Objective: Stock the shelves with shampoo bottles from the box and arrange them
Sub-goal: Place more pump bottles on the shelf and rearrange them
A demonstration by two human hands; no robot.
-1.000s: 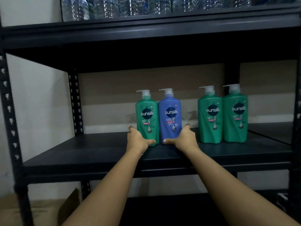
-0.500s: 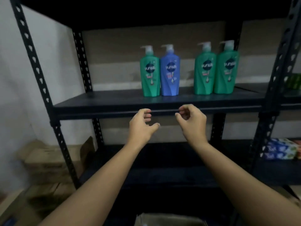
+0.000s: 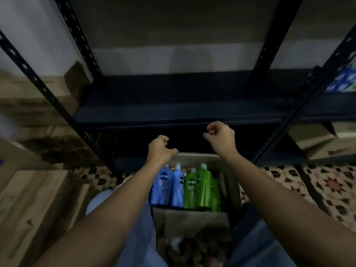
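A dark metal shelf (image 3: 173, 112) spans the upper half of the view, its perforated uprights (image 3: 81, 41) slanting in from 10 and 2 o'clock, with a pale wall behind. Cardboard cartons (image 3: 36, 205) are stacked at 9 o'clock, and more brown cartons (image 3: 317, 139) sit at 3 o'clock under blue packets (image 3: 344, 81) on a neighbouring shelf. A patterned tile floor (image 3: 316, 187) shows at 4 o'clock.

Just below centre an open cardboard box (image 3: 192, 220) stands on the floor between the person's blue-trousered legs. Upright inside it are two blue shampoo bottles (image 3: 167, 187) and, touching them on the right, green shampoo bottles (image 3: 200, 187); motion blur makes the green count uncertain, perhaps three.

The left hand (image 3: 159, 149) hangs above the box at 12 o'clock of the blue bottles, fingers loosely curled, holding nothing. The right hand (image 3: 219, 135) is higher, toward 1 o'clock, in front of the shelf edge, fingers also loosely curled and empty.

A second ago both hands rested against bottles on an upper shelf; half a second ago they had drawn back, empty, in front of that shelf. Now the view has tipped down, the stocked shelf is out of sight, and the box fills the middle.
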